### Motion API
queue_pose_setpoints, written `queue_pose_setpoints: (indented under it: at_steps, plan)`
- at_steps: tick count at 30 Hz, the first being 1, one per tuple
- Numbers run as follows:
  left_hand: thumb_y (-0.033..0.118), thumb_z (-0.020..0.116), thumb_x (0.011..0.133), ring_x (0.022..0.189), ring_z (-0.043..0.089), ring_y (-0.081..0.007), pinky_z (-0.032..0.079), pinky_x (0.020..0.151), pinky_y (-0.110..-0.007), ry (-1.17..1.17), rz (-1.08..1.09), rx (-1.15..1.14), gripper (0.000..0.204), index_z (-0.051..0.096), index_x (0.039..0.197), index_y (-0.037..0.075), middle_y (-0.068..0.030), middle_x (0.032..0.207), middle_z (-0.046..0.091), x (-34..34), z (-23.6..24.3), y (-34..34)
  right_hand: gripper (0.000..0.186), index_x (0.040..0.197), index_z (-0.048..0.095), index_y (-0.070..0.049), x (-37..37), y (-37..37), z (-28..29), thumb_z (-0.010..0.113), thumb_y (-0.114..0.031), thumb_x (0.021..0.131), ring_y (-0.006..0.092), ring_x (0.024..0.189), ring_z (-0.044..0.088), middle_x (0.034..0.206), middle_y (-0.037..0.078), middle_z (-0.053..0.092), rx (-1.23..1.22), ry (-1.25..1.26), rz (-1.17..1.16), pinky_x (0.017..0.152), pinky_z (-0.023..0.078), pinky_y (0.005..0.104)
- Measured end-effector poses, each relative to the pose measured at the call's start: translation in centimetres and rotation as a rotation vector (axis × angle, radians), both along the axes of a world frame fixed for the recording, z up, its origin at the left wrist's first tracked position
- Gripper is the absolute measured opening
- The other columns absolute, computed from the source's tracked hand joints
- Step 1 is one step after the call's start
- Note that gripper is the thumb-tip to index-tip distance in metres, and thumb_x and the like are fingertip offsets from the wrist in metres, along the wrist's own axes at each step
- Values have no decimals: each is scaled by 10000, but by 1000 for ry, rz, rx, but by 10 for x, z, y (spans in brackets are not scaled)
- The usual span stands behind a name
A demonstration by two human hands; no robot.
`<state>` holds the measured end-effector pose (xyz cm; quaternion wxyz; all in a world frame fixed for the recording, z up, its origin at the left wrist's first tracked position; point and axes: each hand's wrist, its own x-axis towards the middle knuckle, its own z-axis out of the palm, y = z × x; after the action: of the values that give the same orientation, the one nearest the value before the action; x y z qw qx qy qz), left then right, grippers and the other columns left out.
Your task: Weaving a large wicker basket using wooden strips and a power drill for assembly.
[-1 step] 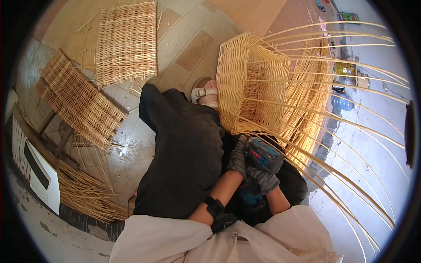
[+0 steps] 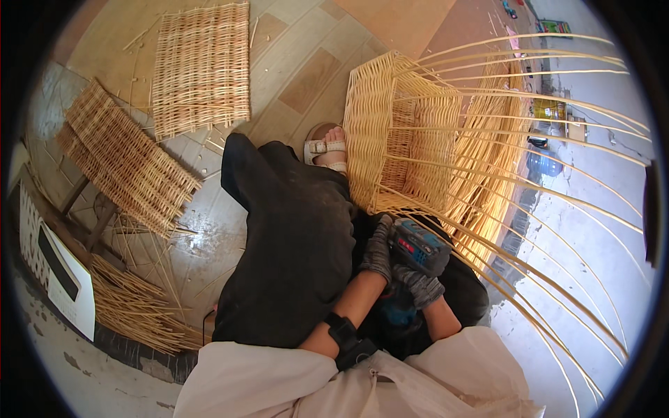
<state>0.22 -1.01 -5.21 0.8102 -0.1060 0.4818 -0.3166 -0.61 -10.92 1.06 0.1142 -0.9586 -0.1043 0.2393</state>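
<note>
My right hand (image 2: 419, 284) is curled round the drill (image 2: 421, 249), its fingers mostly hidden. My left hand (image 2: 377, 251) lies just beside the drill, at its nine o'clock; those fingers are partly hidden too, so I cannot tell how far open it is or whether it grips anything. From my hands, the basket (image 2: 369, 122) is at twelve o'clock, the rods (image 2: 493, 104) at one, a mat (image 2: 131, 157) at ten.
</note>
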Motion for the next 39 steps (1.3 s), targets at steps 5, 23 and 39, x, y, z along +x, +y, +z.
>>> queue_pose_setpoints:
  at_steps: [5, 23, 39]
  plan:
    - [448, 563, 829, 1029, 521, -281, 424, 907, -404, 7, -59, 34, 494, 555, 1152, 75, -123, 1156, 560, 2, 2, 4, 557, 1296, 440, -158, 0, -1, 0, 589, -348, 795, 246, 1210, 418, 1311, 60, 454, 26, 20, -30, 1051, 291, 372]
    - [480, 544, 833, 1148, 447, -280, 346, 986, -389, -59, -15, 72, 597, 478, 1254, 63, -134, 1280, 479, 6, 11, 15, 564, 1312, 418, -168, -1, 5, 1, 565, -373, 807, 245, 1230, 389, 1326, 61, 432, 139, 107, -165, 1060, 276, 374]
    - [510, 513, 846, 1185, 398, -319, 317, 1004, -432, -64, -1, -41, 623, 435, 1280, 70, -151, 1326, 422, 3, 7, 0, 623, 1330, 390, -171, 9, -11, -8, 629, -309, 771, 241, 1248, 361, 1329, 63, 421, -123, 102, 90, 1064, 256, 361]
